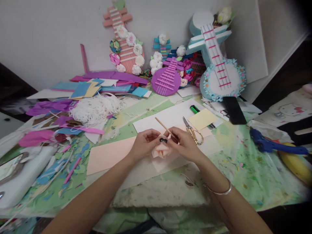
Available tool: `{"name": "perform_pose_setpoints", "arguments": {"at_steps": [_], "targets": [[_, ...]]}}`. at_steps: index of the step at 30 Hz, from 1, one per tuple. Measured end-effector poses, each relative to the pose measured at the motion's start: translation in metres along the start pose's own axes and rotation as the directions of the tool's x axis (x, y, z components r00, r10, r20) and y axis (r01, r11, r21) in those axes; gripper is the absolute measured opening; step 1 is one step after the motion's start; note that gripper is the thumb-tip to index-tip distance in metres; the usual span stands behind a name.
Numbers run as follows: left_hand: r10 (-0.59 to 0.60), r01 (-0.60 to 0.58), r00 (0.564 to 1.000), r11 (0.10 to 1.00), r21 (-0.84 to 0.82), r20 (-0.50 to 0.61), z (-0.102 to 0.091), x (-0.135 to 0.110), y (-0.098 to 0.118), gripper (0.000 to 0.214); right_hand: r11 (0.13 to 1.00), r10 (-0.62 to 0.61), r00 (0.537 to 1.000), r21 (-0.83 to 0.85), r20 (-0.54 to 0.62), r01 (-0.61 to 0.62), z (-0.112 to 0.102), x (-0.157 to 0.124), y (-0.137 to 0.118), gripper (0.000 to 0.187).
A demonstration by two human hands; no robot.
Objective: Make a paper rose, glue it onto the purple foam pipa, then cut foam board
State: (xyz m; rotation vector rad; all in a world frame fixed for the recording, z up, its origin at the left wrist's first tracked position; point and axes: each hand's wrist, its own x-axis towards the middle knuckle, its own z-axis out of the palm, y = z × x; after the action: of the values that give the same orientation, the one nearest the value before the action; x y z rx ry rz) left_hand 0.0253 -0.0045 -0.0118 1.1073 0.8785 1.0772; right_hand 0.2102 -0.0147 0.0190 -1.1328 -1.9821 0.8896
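Observation:
Both my hands meet over the middle of the table around a small peach paper rose (161, 150). My left hand (144, 143) pinches the rose from the left, fingers curled. My right hand (184, 143) is closed on a thin wooden stick (165, 128) that slants up to the left, its lower end against the rose. A silver bangle (219, 190) circles my right wrist. Under the hands lie a peach sheet (107, 156) and white paper (168, 115).
Scissors (193, 132), a yellow note (202, 119) and a green marker (194, 109) lie right of my hands. A black phone (234, 110), blue glue gun (273, 144), paper guitars (168, 79) at the back wall, white string pile (96, 109) and paper scraps left.

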Motion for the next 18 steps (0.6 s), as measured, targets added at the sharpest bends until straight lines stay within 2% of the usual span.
{"name": "perform_pose_setpoints", "arguments": {"at_steps": [5, 9, 13, 16, 18], "targets": [[0.013, -0.013, 1.0, 1.0, 0.005, 0.01, -0.001, 0.001, -0.001, 0.028, 0.976, -0.184, 0.979, -0.13, -0.083, 0.172, -0.009, -0.001, 0.006, 0.024], [0.049, -0.049, 0.999, 0.998, 0.046, 0.005, -0.001, 0.001, -0.002, 0.021, 0.913, -0.309, 0.944, -0.312, -0.112, 0.262, -0.014, -0.002, 0.017, 0.023], [0.088, -0.086, 0.996, 0.991, 0.104, -0.011, 0.0, -0.001, 0.001, 0.01, 0.853, -0.367, 0.926, -0.43, -0.094, 0.294, -0.014, -0.003, 0.02, 0.022], [0.159, -0.154, 0.987, 0.977, 0.15, -0.018, 0.001, -0.003, 0.005, 0.006, 0.835, -0.4, 0.912, -0.445, -0.084, 0.325, -0.013, -0.003, 0.021, 0.023], [0.158, -0.15, 0.987, 0.976, 0.159, -0.041, 0.002, -0.004, 0.007, 0.007, 0.829, -0.409, 0.909, -0.449, -0.082, 0.333, -0.012, -0.003, 0.021, 0.023]]}}
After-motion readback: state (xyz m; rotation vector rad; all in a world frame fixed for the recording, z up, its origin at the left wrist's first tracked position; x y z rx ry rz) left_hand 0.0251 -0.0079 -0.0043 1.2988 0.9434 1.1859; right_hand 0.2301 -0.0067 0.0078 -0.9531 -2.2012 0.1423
